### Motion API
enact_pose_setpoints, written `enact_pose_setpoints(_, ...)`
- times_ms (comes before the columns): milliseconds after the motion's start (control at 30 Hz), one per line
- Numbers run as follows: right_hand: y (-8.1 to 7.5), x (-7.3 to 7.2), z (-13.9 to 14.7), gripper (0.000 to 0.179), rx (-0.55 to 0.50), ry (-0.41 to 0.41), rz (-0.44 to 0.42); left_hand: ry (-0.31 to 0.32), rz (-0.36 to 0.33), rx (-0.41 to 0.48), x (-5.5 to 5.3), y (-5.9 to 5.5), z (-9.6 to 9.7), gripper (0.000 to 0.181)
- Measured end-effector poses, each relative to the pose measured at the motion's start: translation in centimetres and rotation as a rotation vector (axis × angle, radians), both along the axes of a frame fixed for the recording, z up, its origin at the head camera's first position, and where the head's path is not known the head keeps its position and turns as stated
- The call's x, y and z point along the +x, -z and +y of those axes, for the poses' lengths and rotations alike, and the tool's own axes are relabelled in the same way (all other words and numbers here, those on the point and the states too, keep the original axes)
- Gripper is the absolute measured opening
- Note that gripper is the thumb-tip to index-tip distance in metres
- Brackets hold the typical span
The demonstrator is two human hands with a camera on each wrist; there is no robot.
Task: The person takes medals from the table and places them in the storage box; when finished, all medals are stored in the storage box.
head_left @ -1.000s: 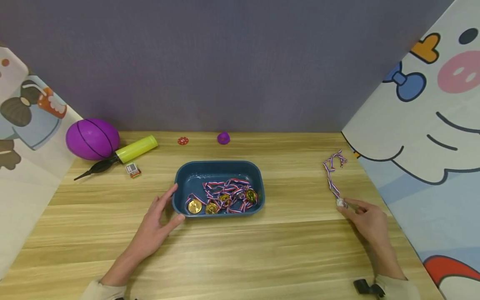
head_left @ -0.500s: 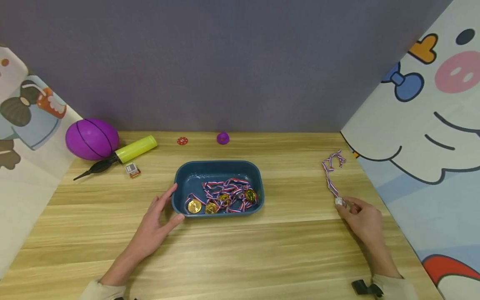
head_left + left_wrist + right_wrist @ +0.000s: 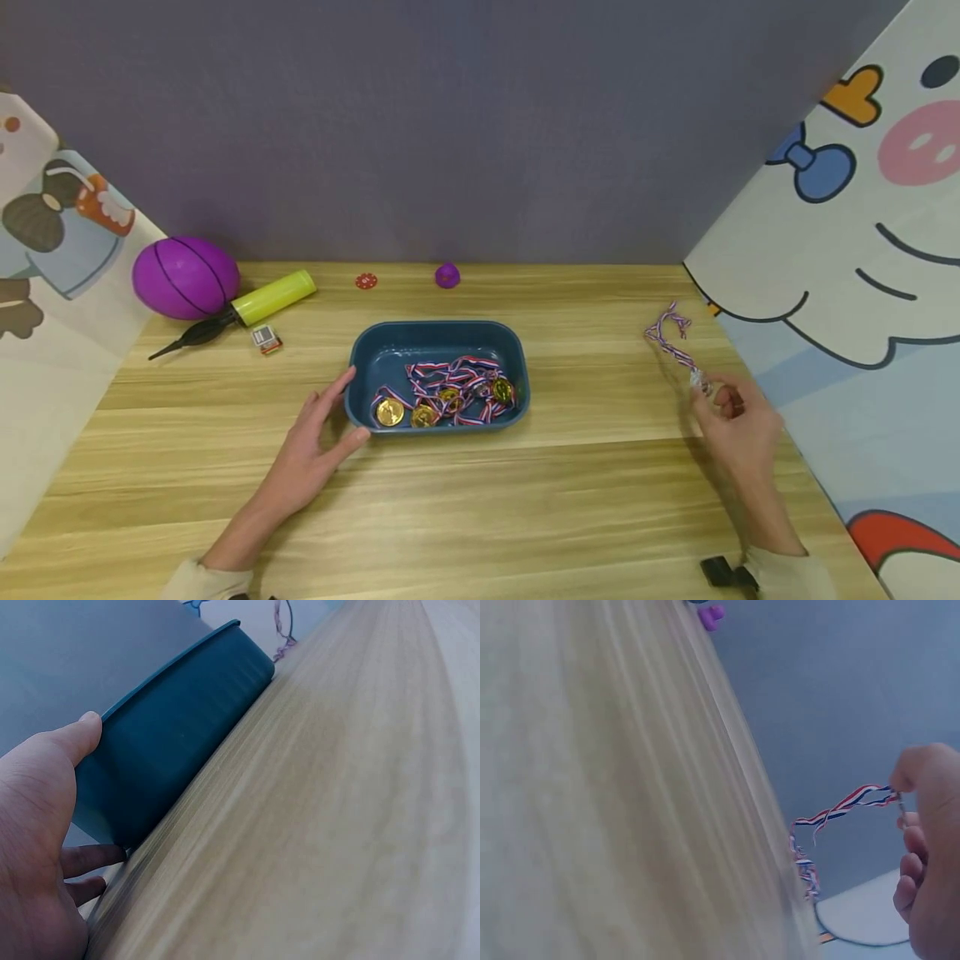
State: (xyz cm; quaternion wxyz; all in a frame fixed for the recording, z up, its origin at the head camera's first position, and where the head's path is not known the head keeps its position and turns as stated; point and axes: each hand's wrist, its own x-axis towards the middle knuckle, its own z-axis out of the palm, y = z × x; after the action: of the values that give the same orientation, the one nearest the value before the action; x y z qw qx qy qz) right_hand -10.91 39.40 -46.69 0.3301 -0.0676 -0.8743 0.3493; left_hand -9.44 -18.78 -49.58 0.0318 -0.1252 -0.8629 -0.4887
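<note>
My right hand (image 3: 741, 425) pinches a silver medal (image 3: 701, 382) between thumb and fingers, raised off the table. Its red, white and blue ribbon (image 3: 670, 350) trails away to the table, and in the right wrist view the ribbon (image 3: 847, 806) hangs from the fingertips. At the left end of a dark blue plastic basin (image 3: 438, 332), my left hand (image 3: 303, 462) rests with fingers spread and fairly straight. Its thumb touches the rim of the basin (image 3: 176, 727) in the left wrist view. Several gold medals (image 3: 390, 412) and tangled striped ribbons (image 3: 450, 379) lie inside the basin.
Toward the back left lie a purple ball (image 3: 186, 277), a yellow and black hand pump (image 3: 273, 297) and a small box-like item (image 3: 266, 338). A red chip (image 3: 366, 282) and a small purple object (image 3: 447, 276) sit near the grey back wall (image 3: 450, 133).
My right hand has lifted the silver medal off the table, up and slightly right, drawing its ribbon along. The left hand and the basin have stayed in place.
</note>
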Motion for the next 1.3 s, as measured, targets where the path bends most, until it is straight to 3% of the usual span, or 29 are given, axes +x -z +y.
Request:
enact_pose_setpoints(300, -1.4, -0.5, -1.6, 0.021, -0.13, -0.043, 0.175, -0.001, 0.002, -0.001, 0.1, 0.0, 0.0, 0.084)
enact_pose_setpoints(500, -2.3, -0.6, -2.8, 0.026, -0.183, -0.136, 0.213, 0.0, 0.01, -0.001, 0.0, 0.0, 0.1, 0.084)
enact_pose_setpoints(667, -2.6, -1.3, -3.8, 0.026, -0.28, -0.323, 0.336, -0.003, 0.003, -0.003, 0.0, -0.1, 0.1, 0.084)
enact_pose_setpoints(800, -2.6, -2.4, -4.3, 0.026, -0.483, -0.508, 0.482, -0.002, 0.003, -0.003, 0.1, -0.1, 0.1, 0.084)
enact_pose_setpoints(900, -2.7, -2.8, -4.5, 0.031, -0.629, -0.625, 0.535, -0.001, 0.004, -0.006, 0.0, -0.1, 0.1, 0.084)
enact_pose_setpoints(1033, -3.2, -3.1, -5.1, 0.036, -0.792, -0.771, 0.527, 0.0, 0.005, -0.008, 0.0, 0.0, 0.0, 0.084)
enact_pose_setpoints(1133, -3.8, -3.0, -5.7, 0.036, -0.854, -0.824, 0.491, -0.001, 0.005, -0.009, 0.0, 0.0, 0.0, 0.084)
enact_pose_setpoints(1300, -4.5, -2.6, -6.8, 0.033, -0.792, -0.743, 0.382, -0.007, -0.01, -0.009, 0.1, -0.1, 0.1, 0.083)
